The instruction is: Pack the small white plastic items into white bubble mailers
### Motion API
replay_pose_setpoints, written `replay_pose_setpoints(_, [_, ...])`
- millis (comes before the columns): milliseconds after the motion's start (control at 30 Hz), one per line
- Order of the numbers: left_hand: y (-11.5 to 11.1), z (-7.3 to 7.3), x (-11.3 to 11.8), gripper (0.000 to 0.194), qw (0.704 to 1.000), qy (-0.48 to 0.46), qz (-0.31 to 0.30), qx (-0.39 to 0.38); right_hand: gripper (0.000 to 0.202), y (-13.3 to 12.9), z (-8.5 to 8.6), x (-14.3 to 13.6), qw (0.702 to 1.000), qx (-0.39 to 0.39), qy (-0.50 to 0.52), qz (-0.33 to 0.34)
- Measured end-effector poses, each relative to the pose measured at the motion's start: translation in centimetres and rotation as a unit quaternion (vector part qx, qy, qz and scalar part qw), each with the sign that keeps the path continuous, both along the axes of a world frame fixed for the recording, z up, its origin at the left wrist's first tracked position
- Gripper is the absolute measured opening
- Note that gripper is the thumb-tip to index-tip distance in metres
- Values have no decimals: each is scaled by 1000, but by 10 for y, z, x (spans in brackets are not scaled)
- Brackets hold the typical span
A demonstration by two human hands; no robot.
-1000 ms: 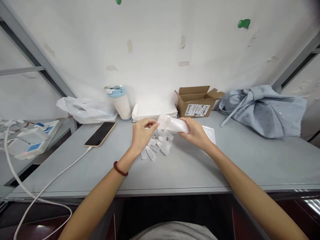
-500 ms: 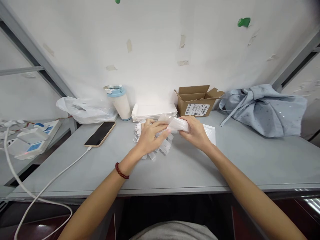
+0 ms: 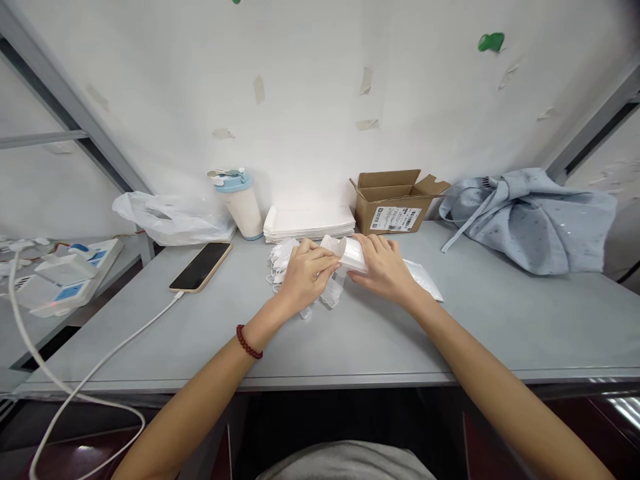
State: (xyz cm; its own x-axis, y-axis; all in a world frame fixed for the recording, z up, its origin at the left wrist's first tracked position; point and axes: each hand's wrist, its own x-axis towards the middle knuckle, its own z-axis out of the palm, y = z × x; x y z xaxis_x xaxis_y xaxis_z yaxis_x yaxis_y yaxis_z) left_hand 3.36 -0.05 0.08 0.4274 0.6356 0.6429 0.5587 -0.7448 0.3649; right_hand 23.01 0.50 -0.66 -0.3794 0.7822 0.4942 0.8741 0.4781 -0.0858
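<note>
My right hand (image 3: 381, 270) is closed around a whitish bubble-wrap bag (image 3: 354, 253), whose mouth gapes toward the left. At that mouth my left hand (image 3: 311, 272) has its thumb and fingers pinched together; the fingertips touch the bag's edge, and anything small between them is hidden. Under and between the hands lie several clear plastic pieces (image 3: 331, 292), partly covered. A heap of small white items with thin loops (image 3: 278, 260) sits just left of my left hand. Beneath my right wrist, a flat white bubble envelope (image 3: 424, 280) rests on the table.
Behind the hands are a stack of white paper envelopes (image 3: 307, 223) and an open cardboard box (image 3: 395, 213). A tumbler (image 3: 243, 203), a plastic bag (image 3: 175, 220) and a charging phone (image 3: 201, 267) stand left on the grey table (image 3: 350, 353). A blue-grey cloth bag (image 3: 540, 223) lies right.
My right hand has moved slightly left and turned over the bag, whose mouth now shows open. My left fingers have drawn together. The flat envelope under my right wrist has shifted toward me.
</note>
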Motion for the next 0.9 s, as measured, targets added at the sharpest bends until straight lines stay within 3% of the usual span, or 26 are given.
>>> replay_pose_setpoints(333, [-6,1,9,15,999,-23,-16,-23,59,3,-5,3,996,85,-7,9])
replay_pose_setpoints(633, [-14,2,16,14,996,46,-46,-59,59,6,-11,1,995,70,-11,67])
replay_pose_setpoints(900, [-15,-1,18,20,992,108,-37,-46,55,3,-14,-4,990,78,-15,118])
